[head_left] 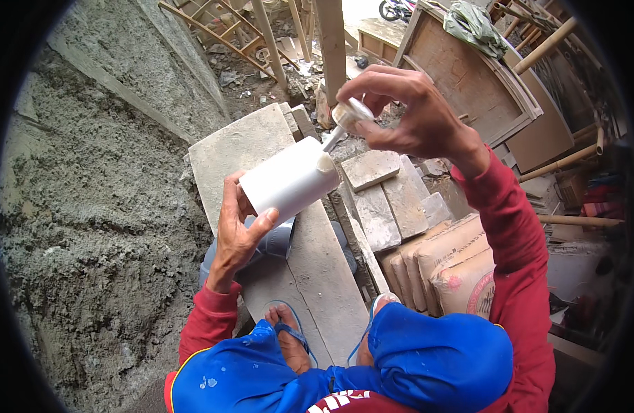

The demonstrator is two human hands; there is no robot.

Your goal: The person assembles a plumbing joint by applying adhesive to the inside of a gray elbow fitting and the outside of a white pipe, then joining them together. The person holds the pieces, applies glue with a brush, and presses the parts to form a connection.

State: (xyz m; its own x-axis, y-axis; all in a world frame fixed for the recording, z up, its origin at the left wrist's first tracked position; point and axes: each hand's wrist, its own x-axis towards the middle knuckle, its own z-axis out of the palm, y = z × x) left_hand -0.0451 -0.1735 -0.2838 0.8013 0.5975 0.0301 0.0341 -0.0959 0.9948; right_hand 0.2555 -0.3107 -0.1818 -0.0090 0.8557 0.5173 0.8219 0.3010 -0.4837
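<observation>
A smooth white cylinder (284,180), like a short length of pipe, lies tilted in my left hand (235,230). The thumb presses on its near side and the fingers go round behind. A cream-coloured patch marks its upper right end. My right hand (417,113) pinches a small whitish cap-like piece (352,113) with a short pale stem. The stem's tip reaches down to the cylinder's right end; whether they touch, I cannot tell. Below my left hand is a bluish-grey rounded plastic piece (279,241), partly hidden.
My feet in flip-flops rest on a cracked plank (317,275). Rough grey mortar (103,227) slopes along the left. Stacked paper sacks (454,258) and flat slabs (392,206) lie to the right. A wooden post (330,48) and framed panel (461,76) stand beyond.
</observation>
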